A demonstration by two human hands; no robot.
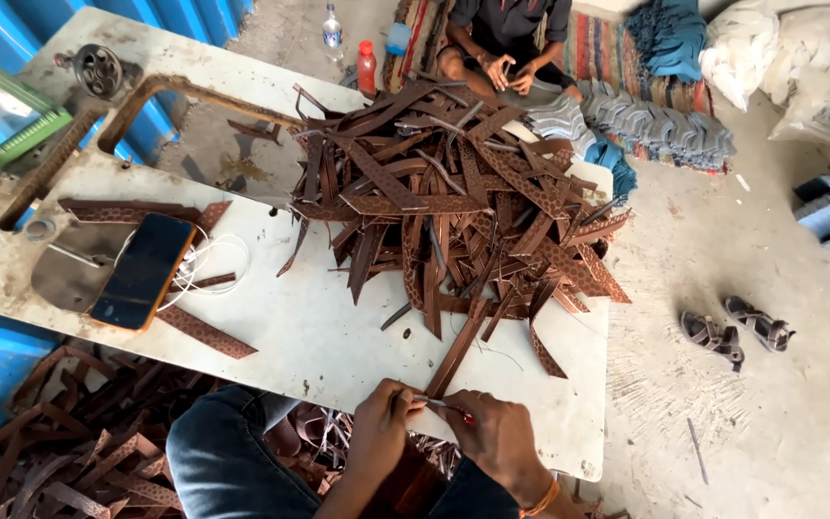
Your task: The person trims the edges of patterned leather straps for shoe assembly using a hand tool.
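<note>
Barely a dent in the pile yet

Both hands, left and right, pinch one brown strap at the table edge; big heap untouched, some straps on the floor.

Pretty bright, even daylight all over, no harsh sun patches. Shadows are soft and short, you can see small ones tucked under the pile of brown strips on the white table, and beside the sandals on the concrete floor. The white sacks top right are nearly blown out. The phone screen has a dull sheen. Wide lens bends the table edges. Overall a bit soft and compressed, the hands at the bottom look slightly smeared.
</note>
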